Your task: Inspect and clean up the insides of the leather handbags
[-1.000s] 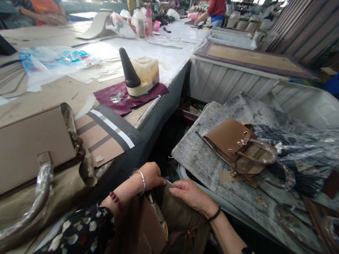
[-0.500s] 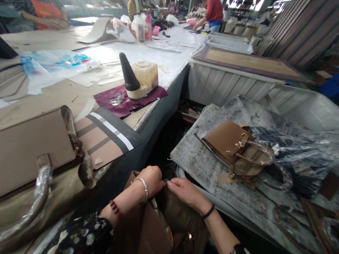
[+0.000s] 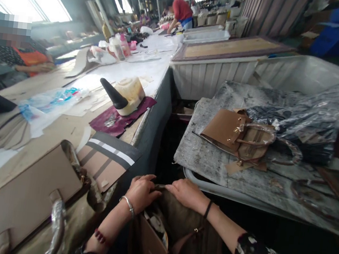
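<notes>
A brown handbag stands in my lap below the table edge, its top open. My left hand curls over the near left side of the bag's top edge, fingers closed on it. My right hand grips the top edge on the right side, fingers bent over the rim. The two hands almost touch at the bag's mouth. A tan flap hangs on the bag's front.
A beige handbag with a plastic-wrapped handle lies on the table at lower left. A glue bottle sits on a purple scrap. A tan bag and wrapped bags lie on a grey board over a white bin. Other people work farther off.
The view has tilted and swung left. Both hands stay on the bag's top edge; the left fingers have spread over the rim.
</notes>
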`<state>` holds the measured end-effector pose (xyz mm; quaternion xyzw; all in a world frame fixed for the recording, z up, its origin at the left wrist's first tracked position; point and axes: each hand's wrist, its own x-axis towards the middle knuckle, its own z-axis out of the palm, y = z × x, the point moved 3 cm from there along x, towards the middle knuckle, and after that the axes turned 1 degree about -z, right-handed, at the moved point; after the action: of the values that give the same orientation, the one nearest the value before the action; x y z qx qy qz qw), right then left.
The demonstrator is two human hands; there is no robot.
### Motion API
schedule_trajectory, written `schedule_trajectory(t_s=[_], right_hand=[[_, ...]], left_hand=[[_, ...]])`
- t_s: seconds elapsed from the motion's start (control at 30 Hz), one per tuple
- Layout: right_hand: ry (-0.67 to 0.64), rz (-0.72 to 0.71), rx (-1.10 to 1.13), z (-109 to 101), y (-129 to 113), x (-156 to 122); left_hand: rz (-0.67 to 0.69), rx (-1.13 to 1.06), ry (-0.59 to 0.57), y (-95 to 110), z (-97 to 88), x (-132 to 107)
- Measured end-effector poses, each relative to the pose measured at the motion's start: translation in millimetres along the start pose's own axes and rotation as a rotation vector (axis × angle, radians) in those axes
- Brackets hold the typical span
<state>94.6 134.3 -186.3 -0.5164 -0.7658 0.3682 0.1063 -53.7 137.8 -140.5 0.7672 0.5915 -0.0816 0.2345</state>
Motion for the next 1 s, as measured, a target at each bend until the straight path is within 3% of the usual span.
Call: schedule_trajectory(t_s=[0.13, 0.43, 0.63, 1.0], right_hand=[[0.013, -0.006, -0.154, 0, -3, 0], [0.020, -0.042, -0.134, -8, -11, -7], [0.026, -0.057, -0.149, -5, -11, -7], [0.008, -0.038, -0.090, -4, -14, -9]], left_hand=[[-0.032, -0.149, -0.014, -10, -3.2, -5], [-0.082, -0.413, 0.109, -27, 1.8, -7], [-0.187, -0.465, 0.112, -34, 14.4, 0], [-0.219, -0.559, 0.071, -46, 30.1, 4]])
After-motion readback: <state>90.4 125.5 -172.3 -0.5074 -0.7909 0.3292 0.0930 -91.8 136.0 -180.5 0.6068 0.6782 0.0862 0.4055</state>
